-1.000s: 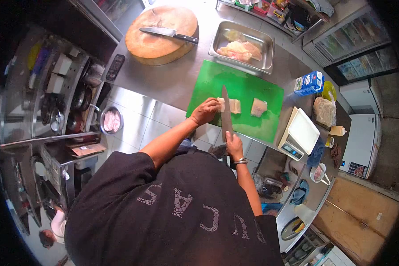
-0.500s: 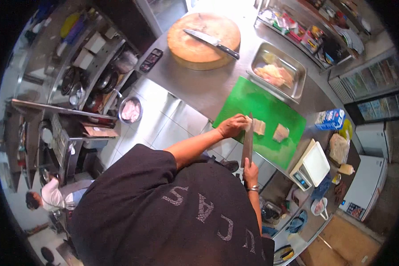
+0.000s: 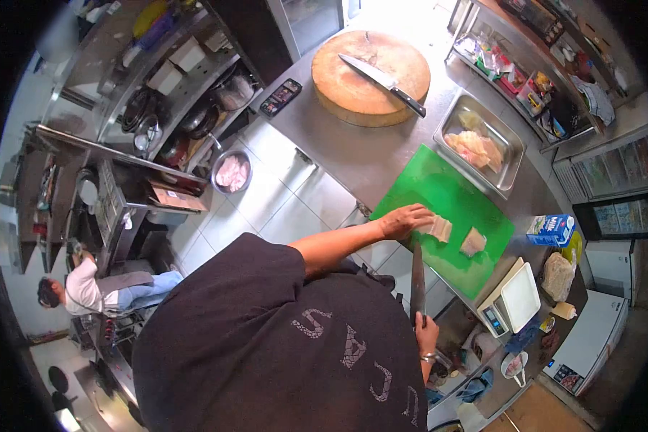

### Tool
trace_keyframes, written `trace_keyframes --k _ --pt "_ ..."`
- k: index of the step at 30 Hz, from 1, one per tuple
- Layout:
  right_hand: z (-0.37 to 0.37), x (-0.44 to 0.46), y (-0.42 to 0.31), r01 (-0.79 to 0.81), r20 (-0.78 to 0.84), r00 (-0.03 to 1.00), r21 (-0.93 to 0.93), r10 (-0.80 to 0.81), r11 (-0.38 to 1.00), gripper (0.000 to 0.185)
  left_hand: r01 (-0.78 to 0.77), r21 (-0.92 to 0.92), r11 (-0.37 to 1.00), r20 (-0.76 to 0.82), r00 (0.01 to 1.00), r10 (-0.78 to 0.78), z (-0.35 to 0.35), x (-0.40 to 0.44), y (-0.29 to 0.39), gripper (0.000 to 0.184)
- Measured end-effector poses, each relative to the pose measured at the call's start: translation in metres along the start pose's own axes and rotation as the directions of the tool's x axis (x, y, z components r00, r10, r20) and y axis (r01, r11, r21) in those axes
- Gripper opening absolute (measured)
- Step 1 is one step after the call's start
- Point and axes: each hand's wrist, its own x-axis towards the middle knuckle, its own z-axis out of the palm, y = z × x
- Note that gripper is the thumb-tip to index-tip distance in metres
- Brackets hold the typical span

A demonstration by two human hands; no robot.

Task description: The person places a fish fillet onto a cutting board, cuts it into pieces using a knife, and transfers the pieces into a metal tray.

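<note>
My right hand [image 3: 426, 331] is wrapped around the handle of a large kitchen knife [image 3: 418, 277], its blade pointing away from me at the near edge of the green cutting board [image 3: 428, 173]. On the board, my left hand [image 3: 407, 221] has its fingers stretched out against pale fillet pieces [image 3: 440, 230], which it partly covers. Another cut piece of pale fillet [image 3: 473, 243] lies apart to the right. The flesh looks like fish or chicken; I cannot tell which. Behind the board, a steel tray [image 3: 513, 189] holds more pale fillets [image 3: 475, 150].
A second knife [image 3: 381, 78] lies on a round wooden chopping block [image 3: 331, 97]. To the right stand a digital scale [image 3: 518, 295] and a milk carton [image 3: 552, 230]. A bowl of pale meat [image 3: 232, 173] is at left. Another person [image 3: 86, 288] stands far left.
The knife has come back toward me, off the fillet. My left hand's fingers have straightened over the pieces. The whole view has shifted slightly.
</note>
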Motion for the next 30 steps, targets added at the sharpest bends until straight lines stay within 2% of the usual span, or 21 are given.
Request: trace_keyframes --k 2,3,5,6,8,9,11,13,19,21,25,27,28,30 --pt "0.002 -0.017 0.015 -0.040 -0.076 0.996 0.029 0.042 0.999 0.049 -0.160 0.007 0.987 -0.048 0.986 0.161 -0.016 0.012 0.009 0.046" --pt "0.001 -0.021 0.011 -0.040 -0.075 0.996 0.027 0.042 0.999 0.049 -0.159 0.007 0.987 -0.049 0.986 0.159 -0.016 0.014 0.006 0.046" --pt "0.000 -0.032 0.003 -0.188 -0.126 0.967 0.222 0.220 0.957 0.050 -0.193 -0.007 0.981 0.254 0.949 0.188 -0.016 0.019 -0.002 0.049" --pt "0.003 -0.032 0.005 -0.163 -0.164 0.965 0.233 0.204 0.959 0.049 -0.192 -0.006 0.981 0.252 0.949 0.188 -0.020 0.024 -0.004 0.049" --pt "0.013 -0.028 0.021 -0.163 -0.176 0.961 0.264 0.214 0.951 0.048 -0.180 0.026 0.983 0.413 0.898 0.154 -0.030 0.036 -0.004 0.051" --pt "0.016 -0.027 0.026 -0.165 -0.187 0.956 0.296 0.226 0.941 0.046 -0.181 0.024 0.983 0.413 0.897 0.155 -0.029 0.040 -0.007 0.051" --pt "0.006 -0.022 -0.006 -0.218 -0.148 0.947 0.361 0.286 0.907 0.044 -0.193 0.042 0.980 0.549 0.824 0.138 -0.024 0.051 -0.012 0.046" --pt "0.004 -0.014 -0.022 -0.269 -0.105 0.934 0.421 0.341 0.866 0.043 -0.184 0.034 0.982 0.562 0.816 0.134 -0.022 0.057 -0.014 0.042" --pt "0.010 0.004 -0.035 -0.142 -0.163 0.958 0.443 0.235 0.885 0.043 -0.177 0.001 0.984 0.569 0.810 0.145 -0.029 0.061 -0.021 0.029" --pt "0.009 0.004 -0.044 -0.223 -0.113 0.939 0.517 0.324 0.827 0.042 -0.174 -0.025 0.984 0.576 0.802 0.157 -0.031 0.059 -0.021 0.027" --pt "0.013 0.007 -0.039 -0.247 -0.089 0.933 0.549 0.349 0.799 0.041 -0.207 0.004 0.978 0.570 0.804 0.168 -0.029 0.054 -0.019 0.026" --pt "0.013 0.008 -0.042 -0.237 -0.105 0.935 0.526 0.339 0.817 0.043 -0.220 -0.015 0.975 0.543 0.817 0.193 -0.030 0.052 -0.021 0.026" --pt "0.020 0.013 -0.023 -0.193 -0.188 0.943 0.364 0.275 0.911 0.045 -0.208 -0.012 0.978 0.525 0.831 0.184 -0.031 0.051 -0.025 0.026" --pt "0.014 0.015 -0.043 -0.311 -0.073 0.918 0.478 0.390 0.822 0.046 -0.177 -0.032 0.984 0.483 0.859 0.170 -0.027 0.048 -0.030 0.027"
